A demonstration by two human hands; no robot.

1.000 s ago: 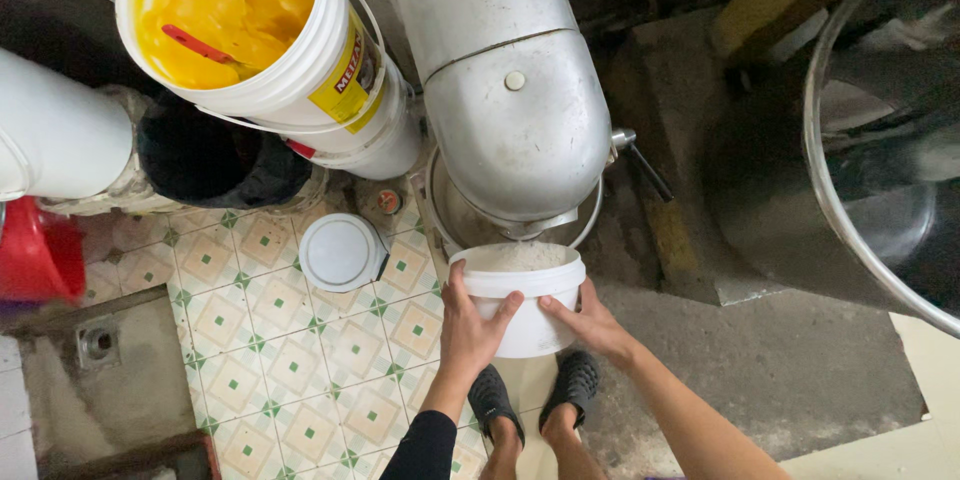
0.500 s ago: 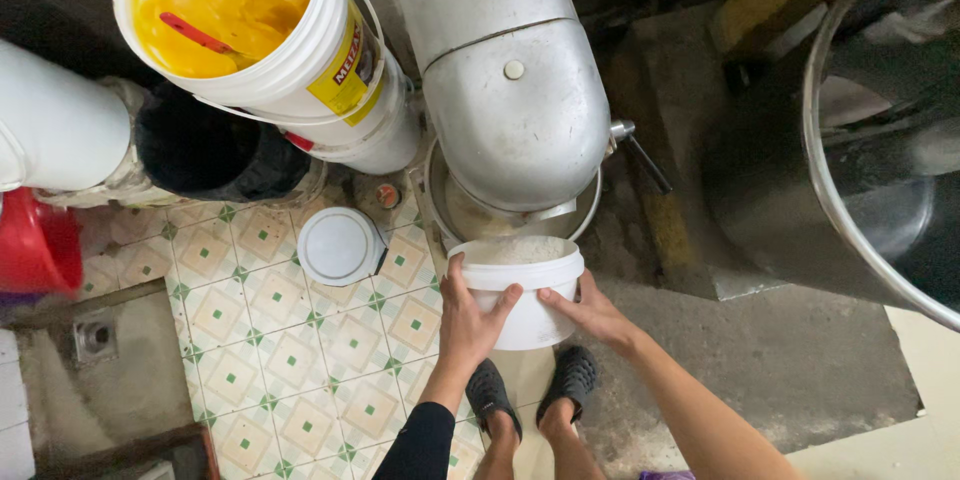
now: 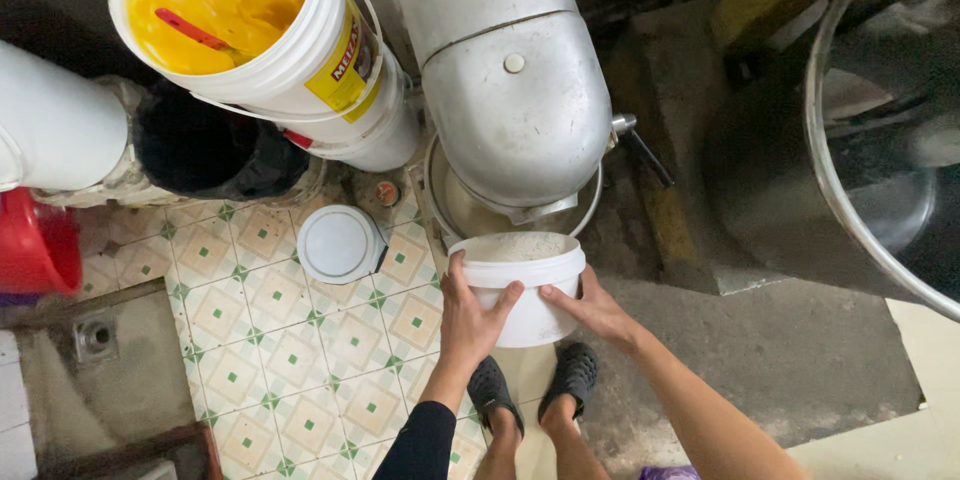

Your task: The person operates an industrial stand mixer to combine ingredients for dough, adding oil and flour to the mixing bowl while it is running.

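Down at the person's feet, two dark perforated clogs [image 3: 530, 390] stand on the patterned green-and-cream floor tiles [image 3: 260, 360]. Just above them, both hands are wrapped around a small white plastic tub [image 3: 520, 285] filled close to the brim with pale, floury powder. The left hand [image 3: 470, 318] clasps the near-left wall, fingers spread and curled round it, thumb up by the rim; the right hand [image 3: 595, 308] presses the right side, fingers half closed on the wall. The tub hangs in the air, right at the lip of the round steel mixing bowl [image 3: 455, 205] beneath the big grey metal mixer head [image 3: 510, 90].

The risk, as it looks from here: the tub is full and the gap under the mixer head is narrow, so a fast tip or a knock on the rim could send powder over the floor and the clogs.

To the left, a round white lid [image 3: 338, 243] lies flat on the tiles. Farther back, a white plastic bucket of yellow paste [image 3: 235, 15] with a red scoop in it stands by a black bucket [image 3: 210, 150]. A large steel drum [image 3: 880, 130] looms at right.
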